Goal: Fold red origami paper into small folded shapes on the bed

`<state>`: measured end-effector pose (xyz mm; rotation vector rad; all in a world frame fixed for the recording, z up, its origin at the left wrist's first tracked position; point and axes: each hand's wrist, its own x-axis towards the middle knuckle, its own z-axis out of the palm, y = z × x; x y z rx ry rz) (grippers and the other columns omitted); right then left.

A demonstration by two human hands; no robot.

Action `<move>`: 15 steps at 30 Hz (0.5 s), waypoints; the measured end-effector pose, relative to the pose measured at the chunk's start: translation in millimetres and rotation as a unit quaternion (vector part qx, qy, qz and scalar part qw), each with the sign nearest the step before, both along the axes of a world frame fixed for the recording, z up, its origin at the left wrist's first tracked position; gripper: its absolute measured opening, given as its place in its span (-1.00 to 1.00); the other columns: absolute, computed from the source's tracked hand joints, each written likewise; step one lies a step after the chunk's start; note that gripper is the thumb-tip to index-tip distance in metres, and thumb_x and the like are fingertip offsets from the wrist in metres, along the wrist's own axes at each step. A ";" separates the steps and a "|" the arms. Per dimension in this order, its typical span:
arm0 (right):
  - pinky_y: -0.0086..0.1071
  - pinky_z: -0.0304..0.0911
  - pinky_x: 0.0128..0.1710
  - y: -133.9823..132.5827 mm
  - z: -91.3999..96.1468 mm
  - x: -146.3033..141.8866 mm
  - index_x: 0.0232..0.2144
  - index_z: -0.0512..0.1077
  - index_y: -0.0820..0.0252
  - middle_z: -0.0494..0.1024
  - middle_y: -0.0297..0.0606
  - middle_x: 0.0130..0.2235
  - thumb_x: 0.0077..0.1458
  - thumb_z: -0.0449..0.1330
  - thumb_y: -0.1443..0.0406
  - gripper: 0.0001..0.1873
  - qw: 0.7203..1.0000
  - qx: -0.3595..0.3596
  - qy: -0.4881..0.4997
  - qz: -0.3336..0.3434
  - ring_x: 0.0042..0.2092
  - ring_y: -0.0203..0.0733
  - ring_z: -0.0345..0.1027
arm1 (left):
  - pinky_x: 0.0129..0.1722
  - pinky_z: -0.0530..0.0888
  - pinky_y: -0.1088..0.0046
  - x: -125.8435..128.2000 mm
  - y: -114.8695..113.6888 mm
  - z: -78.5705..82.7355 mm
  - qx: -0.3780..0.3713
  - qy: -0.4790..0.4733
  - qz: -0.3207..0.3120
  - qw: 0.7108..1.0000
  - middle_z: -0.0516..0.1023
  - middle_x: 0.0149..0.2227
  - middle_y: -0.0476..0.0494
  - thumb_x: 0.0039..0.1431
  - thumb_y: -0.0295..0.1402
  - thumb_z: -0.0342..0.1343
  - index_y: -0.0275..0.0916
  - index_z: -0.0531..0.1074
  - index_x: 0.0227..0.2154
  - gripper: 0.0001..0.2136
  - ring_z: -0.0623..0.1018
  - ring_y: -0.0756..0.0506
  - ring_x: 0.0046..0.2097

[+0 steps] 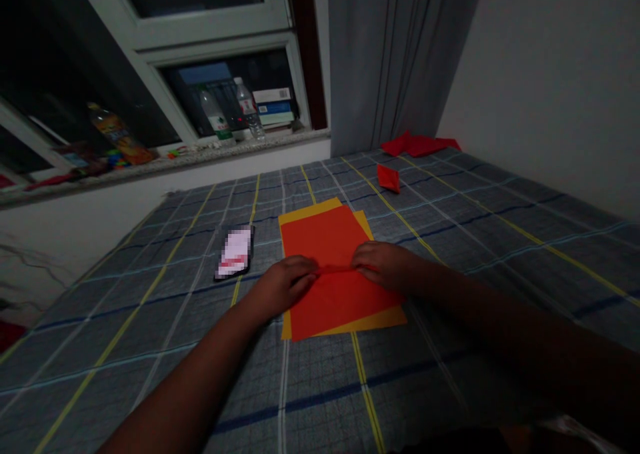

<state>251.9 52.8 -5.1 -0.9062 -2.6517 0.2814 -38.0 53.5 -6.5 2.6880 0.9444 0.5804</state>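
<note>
Red strip (337, 269), centre of frame: pinching both ends between thumb and fingers, left hand (284, 285) and right hand (384, 263), over red sheet (323, 235) and yellow paper (373, 323). Apparently folding or creasing; by judgement, calling next for even pressing along the edge. Losing strip ends under fingers; not making out layers. Failing to read pixelated phone-like object (236, 251), left of centre.

Left grip (284, 283), right grip (384, 263): pinching red strip (337, 269) | red sheet (325, 237): beneath
</note>
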 end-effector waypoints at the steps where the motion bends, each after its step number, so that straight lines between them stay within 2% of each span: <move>1: -0.22 0.27 0.02 0.8 -0.3 0.0 -0.12 0.51 0.27 0.56 -0.07 -0.11 0.25 0.06 0.41 -0.75 1.000 -0.004 0.001 -0.007 -0.04 -0.08 0.40 | 0.05 0.47 0.30 -0.6 1.2 -0.1 -0.006 -0.007 0.013 1.000 0.60 -0.04 -0.19 0.36 -0.36 0.03 -0.21 0.52 -0.07 -0.80 0.55 -0.13 0.04; 6: -0.25 0.26 -0.04 3.6 -1.8 -2.9 -0.19 0.50 0.28 0.56 -0.08 -0.17 0.24 0.07 0.43 -0.79 0.998 -0.031 0.024 -0.053 -0.10 -0.10 0.40 | -0.07 0.48 0.37 -0.3 3.7 2.9 -0.042 0.001 0.082 0.996 0.62 -0.13 -0.17 0.36 -0.26 0.02 -0.21 0.55 -0.20 -0.77 0.58 -0.14 -0.06; 10: -0.26 0.23 -0.06 3.4 -3.4 -6.8 -0.27 0.49 0.26 0.56 -0.12 -0.22 0.28 0.06 0.38 -0.81 0.995 -0.040 0.055 -0.076 -0.13 -0.11 0.38 | -0.20 0.48 0.38 3.7 2.9 6.1 -0.083 0.002 0.137 0.987 0.63 -0.21 -0.14 0.35 -0.20 0.02 -0.20 0.54 -0.21 -0.76 0.59 -0.13 -0.19; 12: -0.24 0.21 -0.04 3.0 -5.2 -7.7 -0.30 0.48 0.25 0.55 -0.13 -0.24 0.28 0.08 0.37 -0.82 0.994 -0.039 0.060 -0.084 -0.13 -0.11 0.38 | -0.18 0.48 0.35 4.9 3.1 5.9 -0.082 0.003 0.144 0.986 0.63 -0.20 -0.14 0.33 -0.19 0.03 -0.19 0.54 -0.22 -0.76 0.59 -0.15 -0.18; 15: -0.25 0.19 -0.04 3.8 -8.0 -6.5 -0.34 0.48 0.23 0.55 -0.18 -0.28 0.18 0.21 0.35 -0.94 0.993 -0.049 0.058 -0.090 -0.15 -0.11 0.37 | -0.09 0.46 0.29 2.6 4.9 3.8 -0.070 0.001 0.130 0.989 0.63 -0.17 -0.17 0.30 -0.20 0.07 -0.19 0.54 -0.24 -0.78 0.58 -0.18 -0.10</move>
